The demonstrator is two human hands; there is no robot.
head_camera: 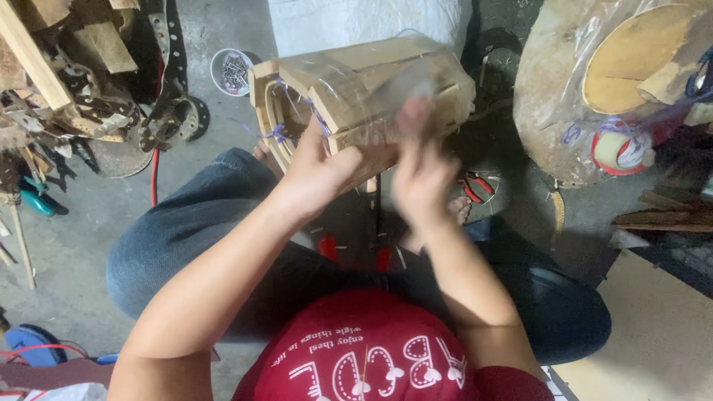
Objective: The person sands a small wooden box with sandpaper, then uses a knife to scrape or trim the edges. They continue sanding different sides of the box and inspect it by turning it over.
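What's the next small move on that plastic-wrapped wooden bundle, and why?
Probably smooth the loose clear plastic film flat with the right hand. The left hand grips the pale wooden bundle tied with purple string from below, while the right hand, blurred, is at the film's free edge, which looks unattached.

Pale tan wooden bundle (364,93), purple string (281,134), red shirt (371,356), blue jeans (193,223)
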